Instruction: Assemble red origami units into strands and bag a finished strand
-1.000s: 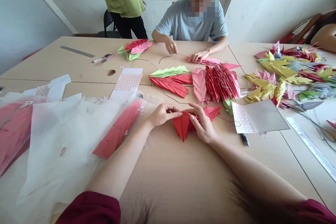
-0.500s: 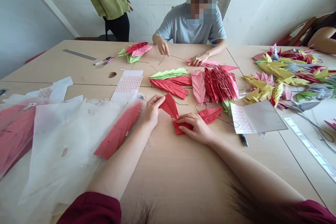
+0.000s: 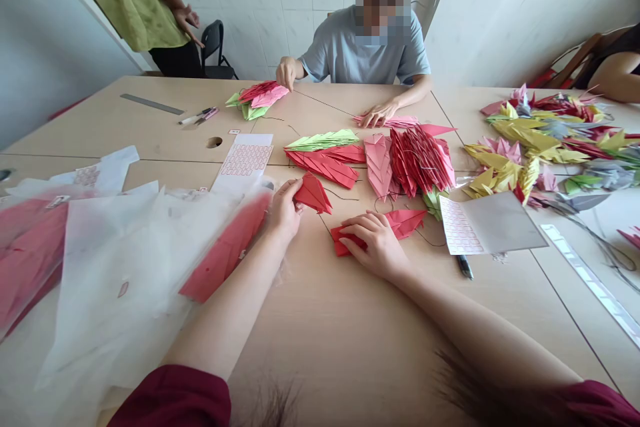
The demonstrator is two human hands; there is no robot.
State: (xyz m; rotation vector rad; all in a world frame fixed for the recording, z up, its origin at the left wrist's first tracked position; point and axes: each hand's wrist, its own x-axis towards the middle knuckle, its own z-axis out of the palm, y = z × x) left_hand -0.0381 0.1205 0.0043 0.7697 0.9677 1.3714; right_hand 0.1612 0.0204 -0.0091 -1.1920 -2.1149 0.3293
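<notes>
My left hand (image 3: 287, 207) pinches one end of a folded red paper piece (image 3: 314, 192), held just above the table in the middle of the view. To its right, my right hand (image 3: 373, 240) lies with its fingers pressed over another red folded paper (image 3: 341, 240) on the tabletop. Part of that paper is hidden under the fingers. A red pointed paper leaf (image 3: 406, 221) rests just beyond my right hand, partly covered by it. The two red pieces by my hands are apart.
Ahead lie red and green pleated papers (image 3: 325, 140) and a red bundle (image 3: 423, 160). Plastic bags (image 3: 115, 267) cover the left side. A sticker sheet (image 3: 493, 223), a pen (image 3: 464, 267) and colourful paper flowers (image 3: 540, 133) are at right. A co-worker's hand (image 3: 377, 113) is opposite.
My left hand has drawn its red paper left, away from the paper under my right hand. The co-worker opposite has moved one hand to the left; the standing person has shifted left.
</notes>
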